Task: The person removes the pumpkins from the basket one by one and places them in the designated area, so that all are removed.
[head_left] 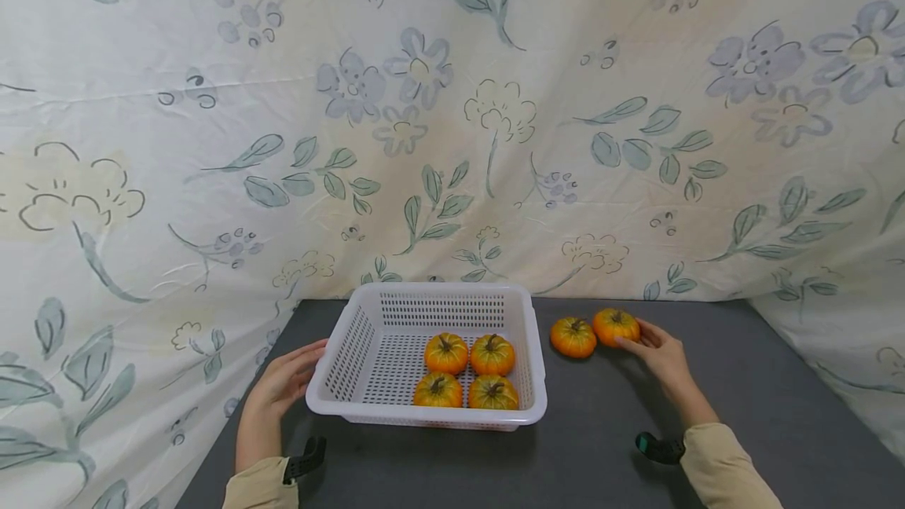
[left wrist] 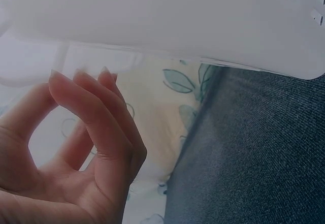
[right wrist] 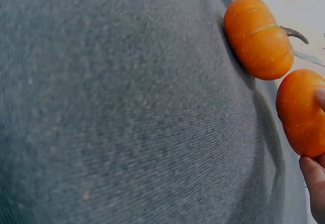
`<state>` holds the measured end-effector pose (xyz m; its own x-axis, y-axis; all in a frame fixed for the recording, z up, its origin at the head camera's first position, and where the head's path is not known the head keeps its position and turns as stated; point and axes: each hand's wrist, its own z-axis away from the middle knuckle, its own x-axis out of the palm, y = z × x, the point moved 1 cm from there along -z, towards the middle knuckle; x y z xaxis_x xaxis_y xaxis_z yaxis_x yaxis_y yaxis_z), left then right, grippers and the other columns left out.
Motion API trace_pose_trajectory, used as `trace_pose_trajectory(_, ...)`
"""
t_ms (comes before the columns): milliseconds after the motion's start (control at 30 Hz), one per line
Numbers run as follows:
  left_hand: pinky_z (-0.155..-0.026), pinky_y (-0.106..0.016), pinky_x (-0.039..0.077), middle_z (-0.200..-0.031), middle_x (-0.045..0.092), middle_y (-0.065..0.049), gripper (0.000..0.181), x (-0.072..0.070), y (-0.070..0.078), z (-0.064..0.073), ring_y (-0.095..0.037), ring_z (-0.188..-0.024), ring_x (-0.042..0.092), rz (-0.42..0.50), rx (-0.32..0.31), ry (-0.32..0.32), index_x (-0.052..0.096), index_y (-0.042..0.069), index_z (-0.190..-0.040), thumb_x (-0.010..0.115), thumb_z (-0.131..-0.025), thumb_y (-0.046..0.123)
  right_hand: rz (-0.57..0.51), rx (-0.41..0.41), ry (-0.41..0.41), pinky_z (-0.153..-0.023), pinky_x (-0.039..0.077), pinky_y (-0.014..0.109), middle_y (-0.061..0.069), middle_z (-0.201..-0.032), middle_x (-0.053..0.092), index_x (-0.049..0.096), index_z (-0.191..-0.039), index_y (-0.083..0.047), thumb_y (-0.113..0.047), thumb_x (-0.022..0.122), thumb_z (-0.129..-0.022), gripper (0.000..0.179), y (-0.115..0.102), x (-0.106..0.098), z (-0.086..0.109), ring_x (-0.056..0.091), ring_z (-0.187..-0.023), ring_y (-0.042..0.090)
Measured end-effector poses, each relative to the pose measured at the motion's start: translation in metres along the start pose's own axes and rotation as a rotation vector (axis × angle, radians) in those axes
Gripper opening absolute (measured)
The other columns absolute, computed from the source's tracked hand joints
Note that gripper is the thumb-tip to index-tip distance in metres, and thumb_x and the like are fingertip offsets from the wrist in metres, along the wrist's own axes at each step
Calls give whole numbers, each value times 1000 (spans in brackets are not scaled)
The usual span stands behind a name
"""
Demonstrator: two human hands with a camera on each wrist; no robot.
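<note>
A white plastic basket (head_left: 353,364) with slotted walls holds several small orange pumpkins (head_left: 492,354), grouped in its right half. My left hand (head_left: 280,383) is at the basket's left side, fingertips right at the outer rim. The left wrist view shows those fingers (left wrist: 114,127) loosely bent below the pale basket wall (left wrist: 167,21). Right of the basket, my right hand (head_left: 663,356) holds a small pumpkin (head_left: 613,326) between thumb and fingers. Another pumpkin (head_left: 573,337) sits on the table just left of it; its curved stem shows in the right wrist view.
The dark grey cloth-covered table (head_left: 587,438) runs under everything. Behind it hangs a pale curtain (head_left: 452,140) printed with flowers and leaves, meeting the table's back edge close behind the basket and pumpkins. Black bands (head_left: 659,448) are at both wrists.
</note>
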<state>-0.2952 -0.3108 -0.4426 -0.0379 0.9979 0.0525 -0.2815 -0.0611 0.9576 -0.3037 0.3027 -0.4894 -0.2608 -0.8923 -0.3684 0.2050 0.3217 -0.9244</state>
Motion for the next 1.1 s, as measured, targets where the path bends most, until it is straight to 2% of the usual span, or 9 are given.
trace_pose_trajectory(133, -79, -26, 54, -98, 69, 15, 42, 0, 0, -1, -8, -95, 66, 4, -1, -3, 62, 17, -131, 70, -91, 25, 17, 0, -44, -114, 29, 53, 30, -157, 19, 18, -154, 0, -32, 68, -91, 87, -5, -2, 11, 23, -145, 46)
trace_pose_trajectory(267, -79, -26, 54, -98, 68, 15, 47, 0, -1, -2, -8, -95, 66, 3, -5, -1, 59, 15, -135, 70, -90, 25, 24, -6, -71, -114, 29, 53, 31, -157, 17, 17, -154, 1, -27, 67, -92, 84, -3, -2, 14, 22, -145, 46)
trace_pose_trajectory(600, -80, -27, 54, -99, 68, 15, 54, 0, 0, -3, -8, -96, 66, -16, -1, -3, 53, 11, -140, 70, -90, 26, 15, -3, -93, -115, 26, 53, 29, -159, 14, 13, -155, 1, -29, 67, -93, 88, 1, -4, 14, 19, -147, 44)
trace_pose_trajectory(867, -80, -26, 54, -99, 68, 15, 54, 0, 1, -1, -8, -96, 66, -14, -3, -2, 54, 11, -139, 70, -91, 26, 7, -6, -59, -116, 25, 54, 23, -160, 18, 15, -155, -2, -36, 67, -92, 88, -4, -5, 13, 20, -148, 41)
trace_pose_trajectory(1100, -79, -27, 54, -98, 69, 15, 51, 0, 1, -2, -8, -95, 66, -9, -9, 1, 56, 13, -137, 70, -91, 26, -20, 7, -16, -116, 21, 57, 16, -162, 16, 14, -156, -7, -46, 66, -90, 93, -20, -5, 15, 18, -149, 38)
